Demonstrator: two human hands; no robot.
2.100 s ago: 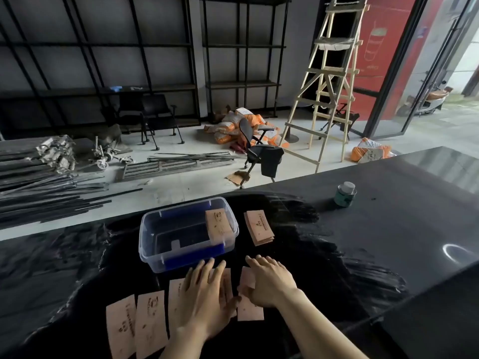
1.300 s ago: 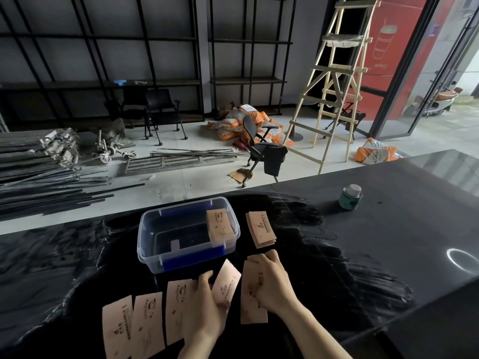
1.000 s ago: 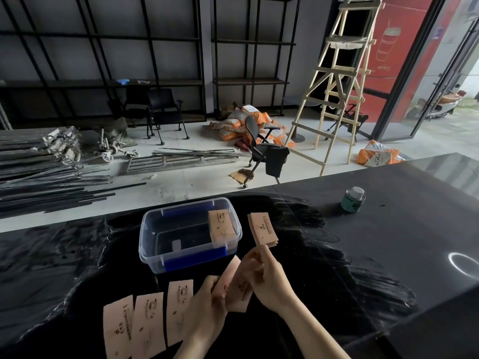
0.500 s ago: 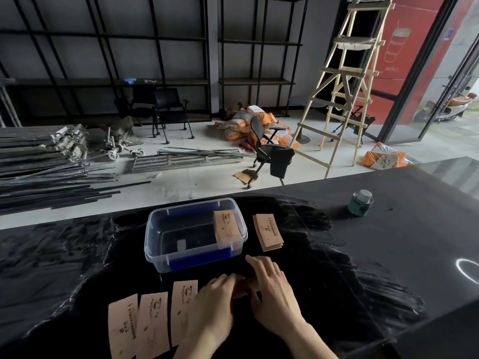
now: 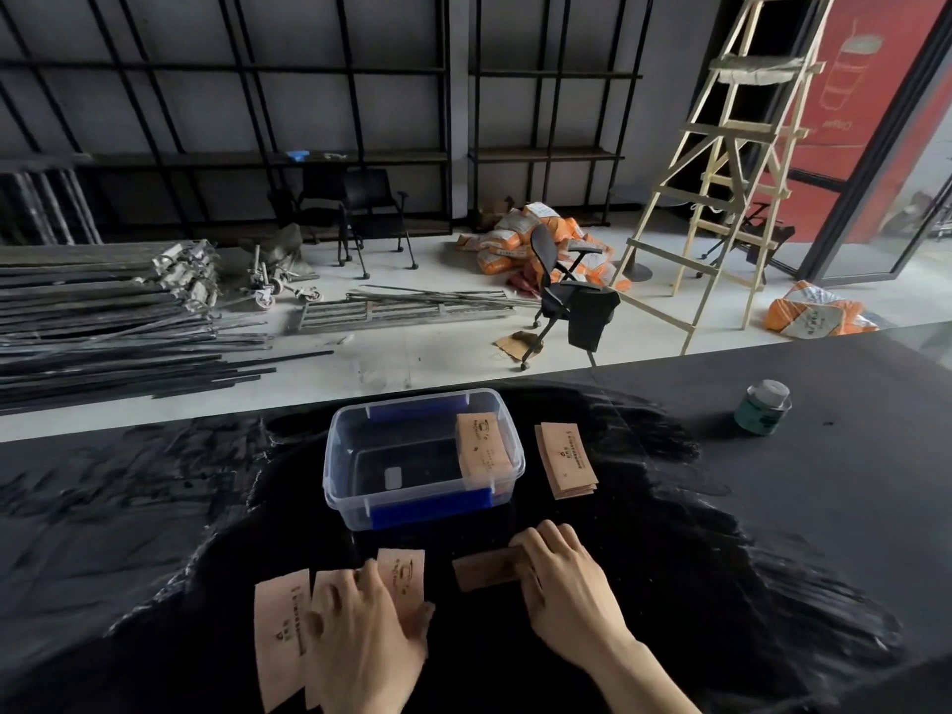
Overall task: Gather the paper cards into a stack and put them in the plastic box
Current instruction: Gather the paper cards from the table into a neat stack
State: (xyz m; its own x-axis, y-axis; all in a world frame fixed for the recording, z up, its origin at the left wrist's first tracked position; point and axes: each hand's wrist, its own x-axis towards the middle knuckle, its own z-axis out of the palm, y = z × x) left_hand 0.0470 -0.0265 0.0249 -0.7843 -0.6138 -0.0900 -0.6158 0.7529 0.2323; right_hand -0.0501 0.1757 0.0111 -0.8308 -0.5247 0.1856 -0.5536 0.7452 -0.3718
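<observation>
On the black tabletop (image 5: pixel 772 533) ahead of me sits the clear plastic box (image 5: pixel 420 499) with blue latch clips, lid off. Inside it, one stack of paper cards (image 5: pixel 481 448) lies at the right end, leaning up against the right wall; the remaining floor of the box shows only a small pale sticker. Just right of the box, outside it, a second loose card stack (image 5: pixel 566 458) lies flat on the table, slightly fanned. Near me, three cards in a row (image 5: pixel 282 636) lie face up, overlapping or touching at the edges. My left hand (image 5: pixel 360 636) rests palm down on the middle and right cards of that row, fingers spread, nothing clamped. My right hand (image 5: pixel 566 584) is flat over the right end of a small gathered card stack (image 5: pixel 481 572) that lies sideways on the table between the row and the box; fingertips press on it, so it's pinned rather than lifted. Hands are apart, each on its own cards. Cards carry a printed cup-like logo and a line of dark text along the length, too small to read. Far right on the table stands a small green jar (image 5: pixel 762 409) with a pale lid; its label is unreadable.
</observation>
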